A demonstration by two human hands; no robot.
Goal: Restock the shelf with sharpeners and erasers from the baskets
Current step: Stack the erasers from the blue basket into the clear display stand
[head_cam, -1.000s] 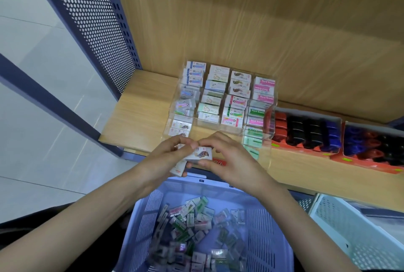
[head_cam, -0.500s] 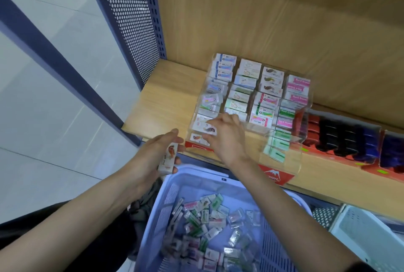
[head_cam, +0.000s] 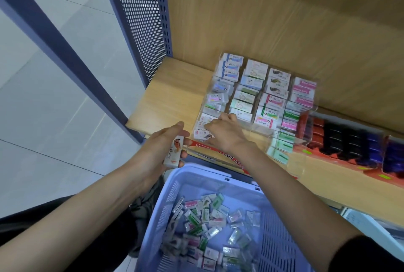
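Eraser [head_cam: 174, 151] gripped by left hand [head_cam: 156, 151]; right hand [head_cam: 226, 135] curls onto shelved erasers [head_cam: 258, 97], grip unclear.

Lilac basket [head_cam: 281, 239]; white eraser [head_cam: 173, 151], seemingly orange-printed.

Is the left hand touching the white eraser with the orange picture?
Touching. The head view shows the left hand gripping the eraser, with its fingers curled round the eraser's edge.

Even bright indoor light, soft shadows; motion blur throughout, wide-angle bending at edges, basket contents smeared.
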